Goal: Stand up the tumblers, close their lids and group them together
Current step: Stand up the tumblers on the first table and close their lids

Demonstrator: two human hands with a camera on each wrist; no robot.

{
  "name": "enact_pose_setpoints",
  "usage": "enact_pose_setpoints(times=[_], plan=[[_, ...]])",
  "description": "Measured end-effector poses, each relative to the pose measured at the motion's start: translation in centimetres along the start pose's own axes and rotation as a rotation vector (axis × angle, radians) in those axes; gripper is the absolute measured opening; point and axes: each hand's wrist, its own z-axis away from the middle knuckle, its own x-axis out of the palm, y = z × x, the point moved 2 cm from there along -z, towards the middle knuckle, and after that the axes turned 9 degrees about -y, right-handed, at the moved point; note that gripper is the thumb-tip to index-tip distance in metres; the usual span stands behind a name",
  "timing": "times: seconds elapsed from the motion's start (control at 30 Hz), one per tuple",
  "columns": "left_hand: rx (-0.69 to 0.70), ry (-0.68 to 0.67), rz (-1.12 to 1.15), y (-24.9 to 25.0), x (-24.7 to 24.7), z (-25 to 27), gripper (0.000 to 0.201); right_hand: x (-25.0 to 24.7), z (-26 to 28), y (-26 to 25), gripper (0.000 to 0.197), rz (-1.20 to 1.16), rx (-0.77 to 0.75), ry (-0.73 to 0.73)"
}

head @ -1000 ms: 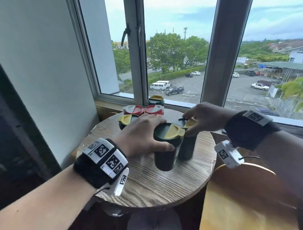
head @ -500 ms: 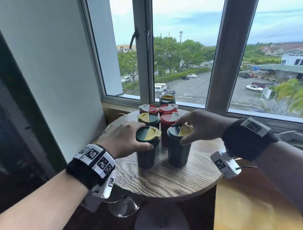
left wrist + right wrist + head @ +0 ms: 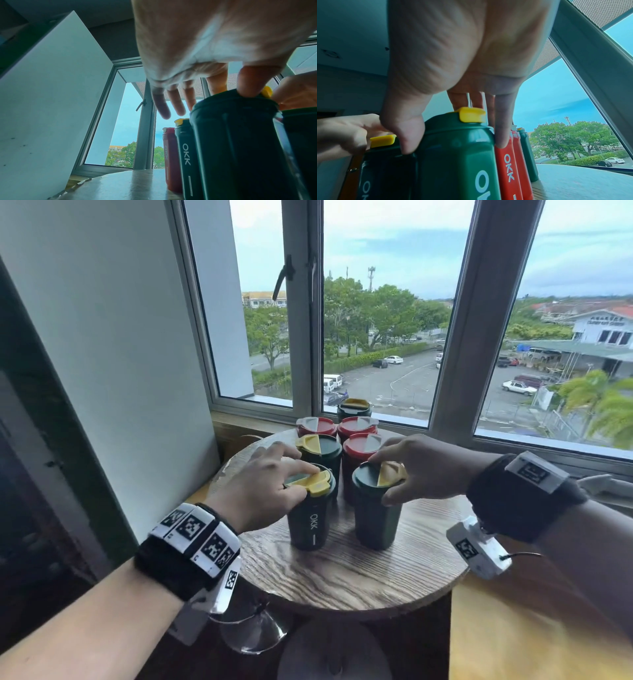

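Two dark green tumblers with yellow flip lids stand upright at the front of the round wooden table (image 3: 342, 577). My left hand (image 3: 270, 481) is on top of the left tumbler (image 3: 308, 525), index finger and thumb pinching its yellow flap (image 3: 313, 482). In the left wrist view the thumb (image 3: 248, 83) presses on this tumbler (image 3: 240, 142). My right hand (image 3: 421, 470) grips the top of the right tumbler (image 3: 376, 518), fingers over its flap (image 3: 390, 472), thumb on its side. In the right wrist view that tumbler (image 3: 453, 155) shows a raised yellow tab (image 3: 471, 114).
Behind the front pair stand a green tumbler (image 3: 320, 448), three red ones (image 3: 361, 446), and another green one (image 3: 354, 407) by the window sill. A white wall is close on the left. A yellow wooden surface (image 3: 513, 628) lies lower right.
Both hands have slid the two green tumblers back towards the cluster. My left fingers have shifted onto the yellow flap. The view has risen and pulled back.
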Motion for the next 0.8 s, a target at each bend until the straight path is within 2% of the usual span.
enact_pose_setpoints(times=[0.13,0.27,0.4,0.5,0.57,0.67,0.7,0.73,0.8], plan=[[0.022,0.065,-0.093,0.8,0.1,-0.1,0.069,-0.1,0.0,-0.1,0.076,0.014,-0.001,-0.006],[0.108,0.058,0.033,1.0,-0.2,-0.2,0.040,-0.1,0.1,-0.1,0.075,0.016,-0.001,-0.020],[0.163,0.087,0.119,0.5,-0.1,-0.2,0.030,-0.2,0.2,-0.3,0.074,0.021,-0.001,-0.015],[0.103,0.170,0.156,0.4,0.1,-0.3,0.027,-0.3,0.2,-0.4,0.074,0.022,0.004,-0.024],[-0.022,0.169,0.122,0.7,0.2,-0.4,0.021,-0.3,0.2,-0.4,0.073,0.019,0.004,-0.026],[-0.171,0.114,-0.072,1.0,0.8,-0.7,0.072,-0.3,0.4,-0.4,0.075,0.001,0.009,-0.013],[-0.179,0.125,-0.110,1.1,1.0,-0.8,0.080,-0.4,0.5,-0.4,0.076,0.003,0.012,-0.012],[-0.171,0.142,-0.117,1.2,1.2,-0.9,0.080,-0.4,0.5,-0.5,0.077,0.007,0.014,-0.011],[-0.149,0.170,-0.074,1.1,1.1,-1.0,0.064,-0.4,0.5,-0.5,0.076,0.006,0.017,-0.006]])
